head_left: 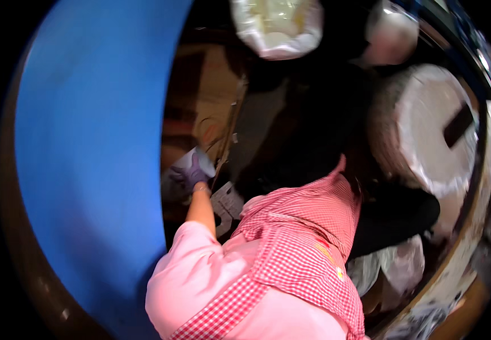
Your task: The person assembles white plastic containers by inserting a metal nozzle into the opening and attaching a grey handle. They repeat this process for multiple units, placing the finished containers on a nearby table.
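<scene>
My left hand [191,173], in a purple glove, reaches down beside the edge of a blue surface. Its fingers lie around a pale, rounded, cup-like or roll-like white object [204,162]; blur and shade hide its exact kind. Close to that wrist is a white printed card or label [227,201]. Under and beyond the hand is brown cardboard [214,85], partly in shadow. My right hand does not show.
The blue surface [92,141] fills the left side. A white-lined container [276,42] stands at the far side. To the right are a large plastic-wrapped round bundle [427,127], a smaller white bundle [393,37] and plastic bags [398,263]. A worn edge [449,272] curves along the right.
</scene>
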### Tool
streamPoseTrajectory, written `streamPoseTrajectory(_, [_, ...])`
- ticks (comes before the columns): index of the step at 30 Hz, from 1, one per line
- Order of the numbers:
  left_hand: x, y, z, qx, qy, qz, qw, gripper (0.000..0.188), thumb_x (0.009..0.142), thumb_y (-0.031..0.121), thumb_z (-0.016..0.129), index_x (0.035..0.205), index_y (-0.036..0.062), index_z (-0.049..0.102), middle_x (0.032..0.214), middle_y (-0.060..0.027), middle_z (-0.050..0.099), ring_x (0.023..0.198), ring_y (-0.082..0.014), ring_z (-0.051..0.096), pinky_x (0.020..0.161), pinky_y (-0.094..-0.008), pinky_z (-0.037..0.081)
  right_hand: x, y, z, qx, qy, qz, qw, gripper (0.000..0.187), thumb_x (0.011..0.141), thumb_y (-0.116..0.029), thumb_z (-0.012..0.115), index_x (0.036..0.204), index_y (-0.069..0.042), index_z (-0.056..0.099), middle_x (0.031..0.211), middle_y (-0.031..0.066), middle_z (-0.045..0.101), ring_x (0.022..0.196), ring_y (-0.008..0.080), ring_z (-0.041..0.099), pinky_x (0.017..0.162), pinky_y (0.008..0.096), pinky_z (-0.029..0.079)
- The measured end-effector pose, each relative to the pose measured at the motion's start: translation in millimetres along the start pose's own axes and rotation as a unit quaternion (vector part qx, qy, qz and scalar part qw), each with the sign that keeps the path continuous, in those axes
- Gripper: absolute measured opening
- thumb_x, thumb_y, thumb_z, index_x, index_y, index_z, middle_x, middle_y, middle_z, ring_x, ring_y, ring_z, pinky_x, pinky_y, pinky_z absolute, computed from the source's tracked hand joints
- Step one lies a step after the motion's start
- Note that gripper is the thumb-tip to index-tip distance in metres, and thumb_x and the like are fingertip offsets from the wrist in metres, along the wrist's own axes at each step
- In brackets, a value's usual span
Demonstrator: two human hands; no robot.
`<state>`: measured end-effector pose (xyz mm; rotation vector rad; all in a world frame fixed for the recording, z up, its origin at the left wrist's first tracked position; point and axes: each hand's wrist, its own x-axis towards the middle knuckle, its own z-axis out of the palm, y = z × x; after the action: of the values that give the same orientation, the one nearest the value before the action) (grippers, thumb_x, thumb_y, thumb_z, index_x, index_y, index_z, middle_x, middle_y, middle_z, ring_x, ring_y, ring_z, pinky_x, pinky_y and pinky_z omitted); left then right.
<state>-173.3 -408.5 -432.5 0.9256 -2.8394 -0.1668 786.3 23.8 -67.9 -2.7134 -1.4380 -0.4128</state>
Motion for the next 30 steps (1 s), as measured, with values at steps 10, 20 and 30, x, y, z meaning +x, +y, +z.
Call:
streamPoseTrajectory(10, [62,5,-15,-0.111,-0.255,0.234,0.932,0.056,0.076,0.017,0.055,0.13,0.0019,0.058,0.126,-0.0192,0.058,0.109,-0.0333,0.062,0.096,-0.0427,0.051,-79,-120,-136,0.1,0.065,-0.11,0.987,0.047,0.095,-0.033,0.062,0.126,0.002,0.062,0.124,0.0188,0.066,0.116,0.0299,0.061,0.098,0.0374,0.047])
streamPoseTrajectory(20, [-143,186,-305,-0.586,-0.122,0.526,0.605,0.046,0.083,0.006,0.054,0.128,0.0021,0.064,0.127,-0.0162,0.06,0.116,-0.0288,0.059,0.103,-0.0427,0.045,-292,-426,-78,0.598,-0.591,-0.262,0.473,0.045,0.101,-0.027,0.058,0.138,-0.002,0.054,0.137,0.0118,0.057,0.126,0.0211,0.055,0.109,0.0365,0.041])
streamPoseTrajectory(30, [-227,252,-346,-0.55,-0.593,0.52,0.273,0.104,0.087,0.067,0.059,0.154,-0.0038,0.024,0.151,-0.0216,0.041,0.139,-0.0343,0.042,0.116,-0.0482,0.032,-293,-452,-18,0.741,-0.443,-0.28,0.42,0.041,0.089,-0.018,0.07,0.123,0.003,0.063,0.133,0.0173,0.059,0.118,0.0268,0.061,0.1,0.0371,0.048])
